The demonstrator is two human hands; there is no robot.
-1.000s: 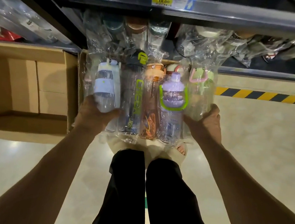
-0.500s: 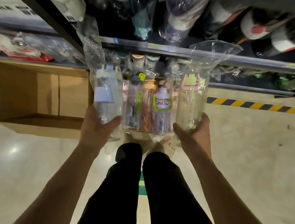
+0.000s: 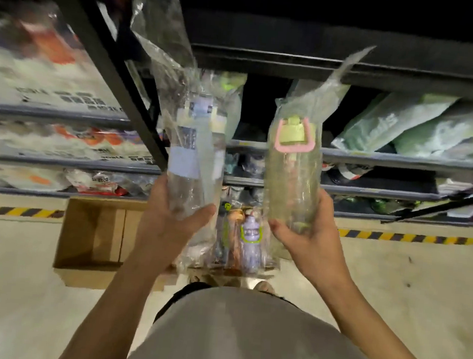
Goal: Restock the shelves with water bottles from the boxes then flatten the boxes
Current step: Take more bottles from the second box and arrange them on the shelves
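My left hand grips the lower part of a clear bottle with a pale blue label, wrapped in a plastic bag. My right hand grips a greenish bottle with a pink handle, also bagged. Both bottles are upright in front of the dark shelf rack. Below and between my hands, several bagged bottles stand on the floor, among them a purple one with a green loop. An open cardboard box lies on its side on the floor at the left.
A black diagonal rack post crosses behind the left bottle. Bagged goods fill the shelves on the right, and printed packs fill those on the left. A yellow-black floor stripe runs along the shelf base.
Both hands have lifted their bottles up and apart from the row on the floor, toward higher shelves. The view has tilted up as I stood taller.
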